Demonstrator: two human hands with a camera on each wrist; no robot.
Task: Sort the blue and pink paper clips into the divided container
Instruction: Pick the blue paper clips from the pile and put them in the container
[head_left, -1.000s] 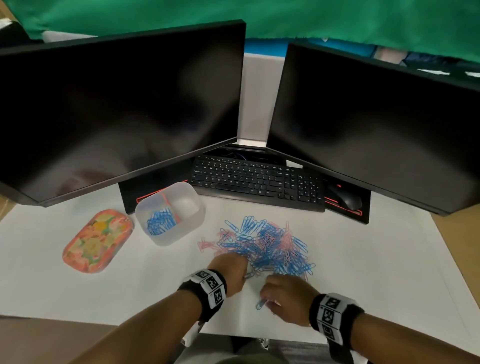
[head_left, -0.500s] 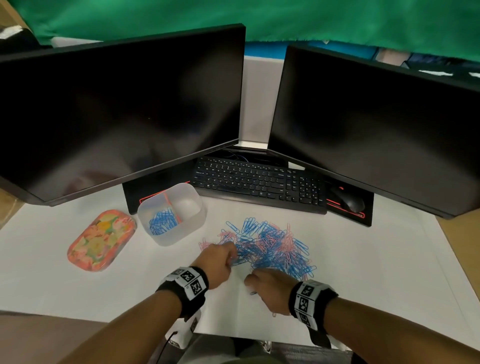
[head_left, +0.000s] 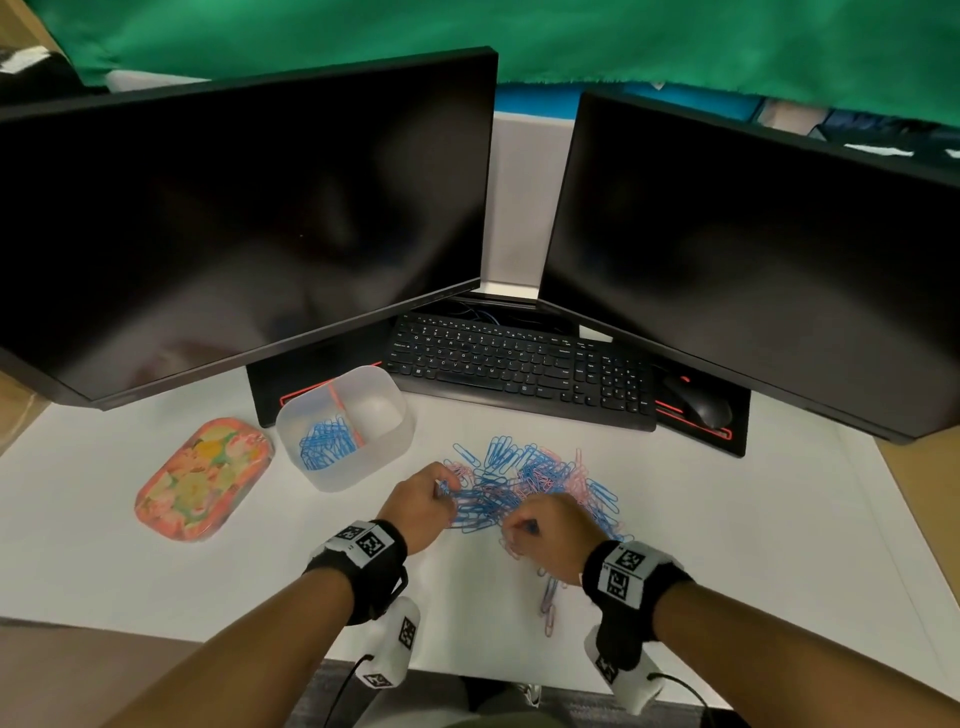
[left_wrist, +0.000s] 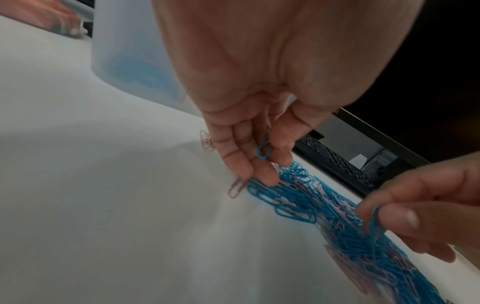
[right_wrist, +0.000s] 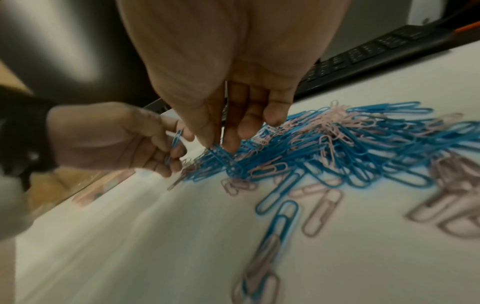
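Two hands, one blue clip each, both moved up to the heap

Both hands work at the near edge of the mixed pile (head_left: 530, 488) of blue and pink paper clips on the white bench (head_left: 727, 545). The left hand (head_left: 421, 506) pinches a blue clip (left_wrist: 263, 151) between thumb and fingers at the pile's left end; a second ago it sat lower, nearer the bench edge. The right hand (head_left: 558, 530) pinches another blue clip (left_wrist: 374, 220) between thumb and forefinger; it has moved up from the bare paper to the pile's near side, leaving a few stray clips (head_left: 548, 605) behind its wrist. The divided container (head_left: 384, 462) stands left of the pile, unmoved, with blue clips in its left compartment and an orange divider across it. A floral tray (head_left: 200, 480) lies further left. The keyboard (head_left: 519, 364) and mouse (head_left: 698, 402) sit behind, under two dark monitors.
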